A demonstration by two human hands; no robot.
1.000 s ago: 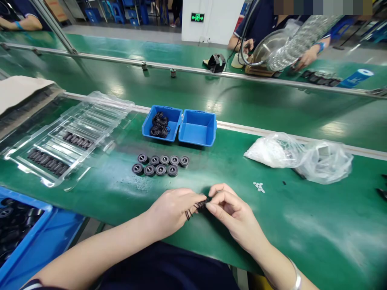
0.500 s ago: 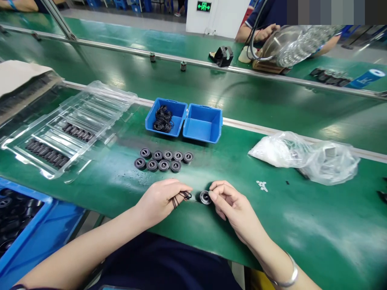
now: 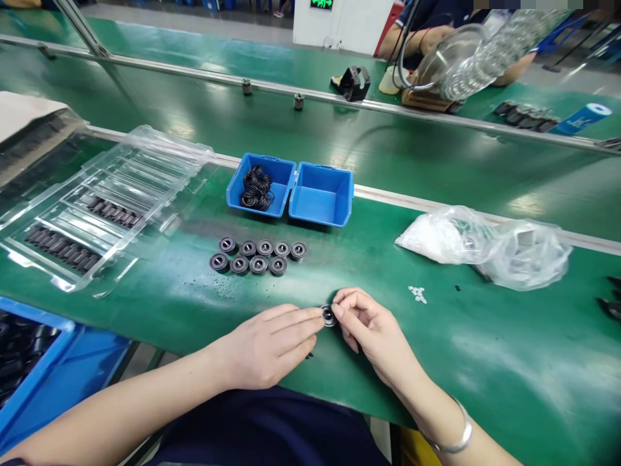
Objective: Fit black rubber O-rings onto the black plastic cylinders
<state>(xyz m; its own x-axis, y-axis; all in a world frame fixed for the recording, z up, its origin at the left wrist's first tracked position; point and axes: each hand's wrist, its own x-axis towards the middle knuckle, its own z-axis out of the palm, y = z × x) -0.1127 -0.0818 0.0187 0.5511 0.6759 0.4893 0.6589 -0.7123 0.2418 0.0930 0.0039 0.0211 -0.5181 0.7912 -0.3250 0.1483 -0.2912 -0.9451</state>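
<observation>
On the green bench, a small round black part (image 3: 328, 316) with a slotted centre stands between my hands. My right hand (image 3: 366, 323) grips its right side with thumb and fingers. My left hand (image 3: 279, 343) is palm down, its straight fingers together and their tips on the part's left rim. A bit of the black rubber rings (image 3: 309, 355) peeks out from under those fingers; the rest is hidden by the hand. Two rows of similar round black parts (image 3: 259, 265) stand farther back on the left.
Behind are a blue bin (image 3: 233, 194) holding black rings and an empty blue bin (image 3: 321, 197). A clear plastic tray (image 3: 109, 243) with dark parts lies left. White bits (image 3: 417, 294) and plastic bags (image 3: 526, 255) lie right. A blue crate (image 3: 68, 362) stands lower left. Across the bench sits another person (image 3: 431, 39).
My left hand has turned palm down and moved right onto the round part, covering the rings that showed at its fingertips. My right hand keeps its grip. The view has shifted slightly.
</observation>
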